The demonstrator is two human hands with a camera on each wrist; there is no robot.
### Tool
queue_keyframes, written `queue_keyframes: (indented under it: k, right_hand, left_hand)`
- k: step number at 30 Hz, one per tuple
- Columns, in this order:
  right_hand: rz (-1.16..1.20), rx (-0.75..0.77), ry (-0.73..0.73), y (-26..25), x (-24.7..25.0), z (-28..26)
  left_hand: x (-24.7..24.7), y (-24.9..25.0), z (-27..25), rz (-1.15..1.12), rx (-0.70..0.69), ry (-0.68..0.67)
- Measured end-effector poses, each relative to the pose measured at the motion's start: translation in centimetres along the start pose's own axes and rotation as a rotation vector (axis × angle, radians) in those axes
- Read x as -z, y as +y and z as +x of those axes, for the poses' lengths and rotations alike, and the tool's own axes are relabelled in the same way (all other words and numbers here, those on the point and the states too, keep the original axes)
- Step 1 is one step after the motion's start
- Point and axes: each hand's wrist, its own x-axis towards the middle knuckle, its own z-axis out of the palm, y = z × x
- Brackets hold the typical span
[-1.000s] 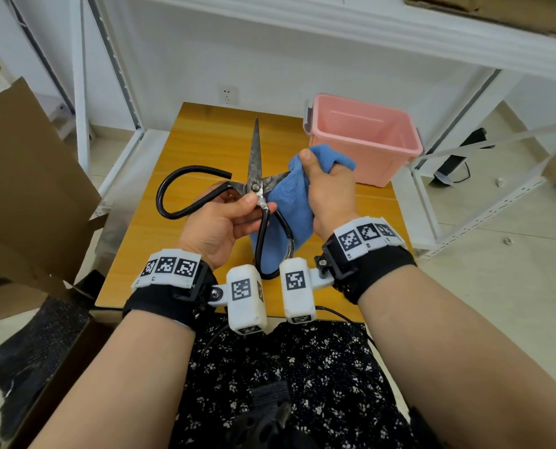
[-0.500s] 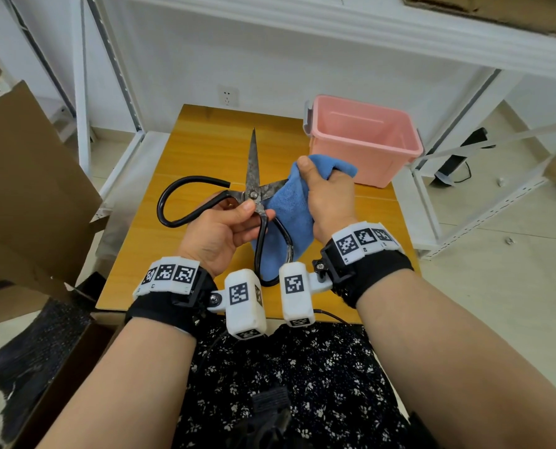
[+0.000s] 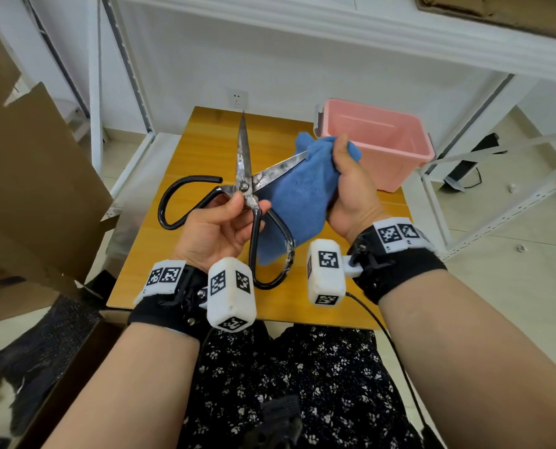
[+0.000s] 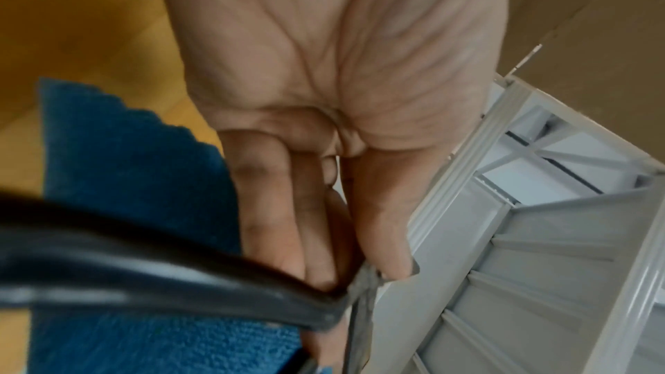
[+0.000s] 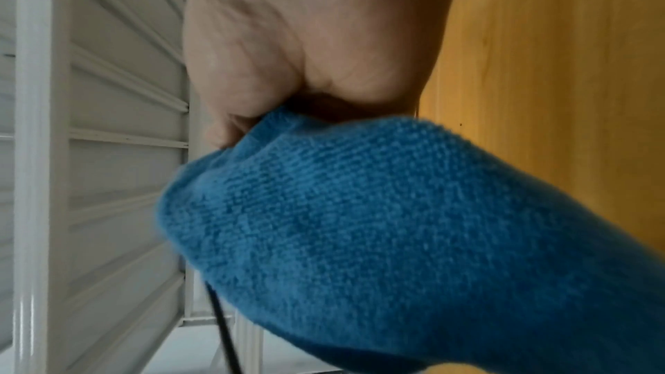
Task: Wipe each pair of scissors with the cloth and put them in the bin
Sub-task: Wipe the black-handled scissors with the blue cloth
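Left hand (image 3: 220, 226) pinches with curled fingers (image 3: 238, 202); right hand (image 3: 351, 189) at three o'clock, fist clenched, forearms both raised.

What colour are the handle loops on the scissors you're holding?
Black. The scissors have glossy black loops below bare, mottled metal blades; the head view shows them best.

A wooden surface (image 3: 205, 150) stands against a white wall with a socket (image 3: 237, 98) just above its far edge. White metal shelving (image 3: 484, 176) rises on the right over a tiled floor (image 3: 513, 260), and a black cable (image 3: 467, 176) lies beneath it. Brown cardboard (image 3: 34, 176) leans at the left. A dark floral garment (image 3: 289, 384) covers the lap.
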Motion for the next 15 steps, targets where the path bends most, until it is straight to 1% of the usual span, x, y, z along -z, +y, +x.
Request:
queue_keyframes:
  k: [3, 7, 9, 11, 13, 15]
  right_hand:
    - [0.021, 0.001, 0.016, -0.4, -0.5, -0.3]
    - [0.190, 0.050, 0.050, -1.0, -0.2, -0.5]
    - [0.221, 0.059, 0.077, -1.1, 0.2, -0.2]
    - [0.125, 0.021, 0.206, -0.8, 0.8, 0.4]
    - [-0.028, -0.015, 0.320, -0.2, 1.3, 0.7]
    - [-0.147, -0.023, 0.316, 0.5, 1.3, 0.9]
  left_hand:
    - [-0.2, 0.1, -0.2, -0.005, -0.012, -0.031]
    - [-0.1, 0.3, -0.3, 0.034, -0.020, -0.031]
    - [-0.1, 0.5, -0.5, 0.026, -0.029, -0.031]
    - [-0.2, 0.7, -0.6, 0.021, -0.043, -0.027]
    - [-0.4, 0.8, -0.6, 0.023, -0.052, -0.020]
    - [-0.4, 0.8, -0.5, 0.030, -0.053, -0.008]
